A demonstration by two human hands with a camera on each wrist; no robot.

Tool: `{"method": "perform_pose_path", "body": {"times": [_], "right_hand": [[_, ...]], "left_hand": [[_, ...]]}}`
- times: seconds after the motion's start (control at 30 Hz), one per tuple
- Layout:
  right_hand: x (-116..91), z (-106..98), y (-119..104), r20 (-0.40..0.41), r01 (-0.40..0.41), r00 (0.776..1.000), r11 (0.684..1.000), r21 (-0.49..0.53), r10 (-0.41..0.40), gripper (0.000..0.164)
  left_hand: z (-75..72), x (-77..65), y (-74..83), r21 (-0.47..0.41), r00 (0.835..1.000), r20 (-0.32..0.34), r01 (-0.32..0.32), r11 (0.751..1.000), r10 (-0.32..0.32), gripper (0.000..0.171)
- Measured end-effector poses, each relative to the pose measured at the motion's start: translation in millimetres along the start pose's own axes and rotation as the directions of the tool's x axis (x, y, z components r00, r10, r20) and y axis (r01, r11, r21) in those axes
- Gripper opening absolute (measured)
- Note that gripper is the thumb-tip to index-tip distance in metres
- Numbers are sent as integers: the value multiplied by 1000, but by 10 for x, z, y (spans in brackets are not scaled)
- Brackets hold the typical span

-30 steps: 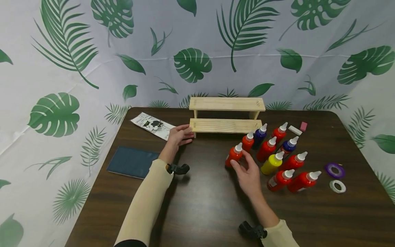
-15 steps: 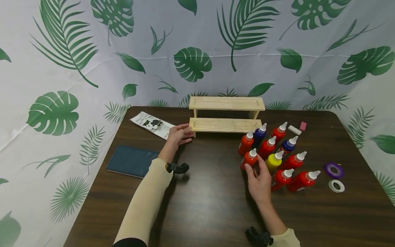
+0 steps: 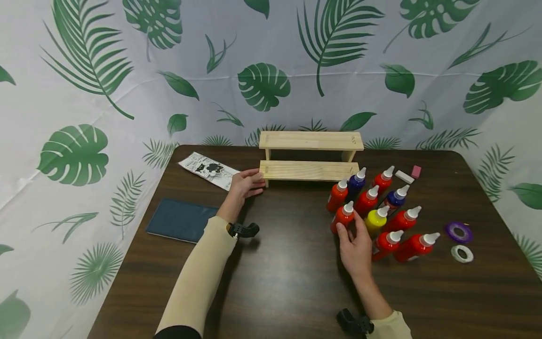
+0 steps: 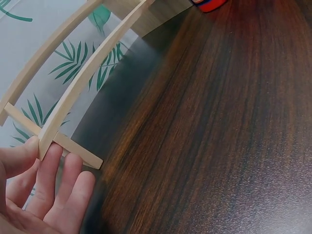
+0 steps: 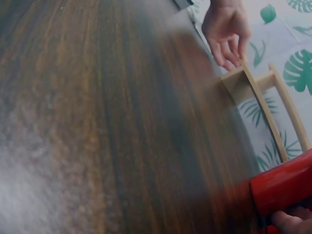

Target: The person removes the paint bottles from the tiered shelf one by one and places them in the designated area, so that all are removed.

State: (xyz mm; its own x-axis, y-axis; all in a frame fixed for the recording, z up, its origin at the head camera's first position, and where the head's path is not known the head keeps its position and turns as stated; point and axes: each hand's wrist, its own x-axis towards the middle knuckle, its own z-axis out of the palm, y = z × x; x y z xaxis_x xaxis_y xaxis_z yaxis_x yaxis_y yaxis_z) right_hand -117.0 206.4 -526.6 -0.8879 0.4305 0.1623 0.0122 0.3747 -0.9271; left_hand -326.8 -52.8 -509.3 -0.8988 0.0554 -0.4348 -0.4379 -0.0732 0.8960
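Note:
A two-step wooden shelf (image 3: 309, 170) stands at the back middle of the table. My left hand (image 3: 245, 183) pinches the left end of its lower board; in the left wrist view the thumb (image 4: 19, 158) lies on one side and fingers on the other. Thumb and fingers of my right hand (image 3: 355, 249) hold a red squeeze bottle (image 3: 341, 218) with a white nozzle cap, upright at the front left of the bottle group. In the right wrist view, that bottle's red body (image 5: 282, 185) shows at the lower right, and the fingers are mostly cut off.
Several red bottles (image 3: 366, 203), two blue bottles (image 3: 355, 186) and a yellow bottle (image 3: 376, 221) crowd together on the right. Beyond them lie two tape rolls (image 3: 459, 232) and small blocks (image 3: 404, 177). A dark blue notebook (image 3: 183, 220) and a printed white packet (image 3: 208, 169) lie left.
My right hand has moved right and slightly nearer with the red squeeze bottle, then held still for the last half second. My left hand has stayed on the shelf.

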Motion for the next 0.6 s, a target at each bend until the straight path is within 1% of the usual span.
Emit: {"method": "perform_pose_path", "body": {"times": [0.2, 0.3, 0.37, 0.43, 0.5, 0.6], "right_hand": [[-6, -23, -55, -5, 7, 1000, 999, -45, -7, 59], [-22, -53, -135, -16, 35, 999, 996, -87, -37, 62], [-37, -83, -215, -22, 75, 997, 991, -112, -78, 63], [-48, -123, -319, -28, 135, 990, 981, -136, -140, 63], [-42, -175, -443, -27, 211, 976, 966, -151, -217, 62], [3, -277, -640, -10, 314, 947, 933, -174, -321, 61]], "left_hand": [[24, -26, -20, -4, 1000, 3, -27, 1000, 27, 33], [27, -34, -29, 5, 999, 4, -40, 999, 40, 33], [33, -43, -33, 15, 999, -4, -53, 998, 53, 33], [43, -45, -44, 23, 997, -14, -72, 997, 72, 32], [53, -47, -59, 28, 996, -24, -91, 995, 92, 32], [67, -45, -85, 29, 993, -30, -112, 993, 113, 31]]}}
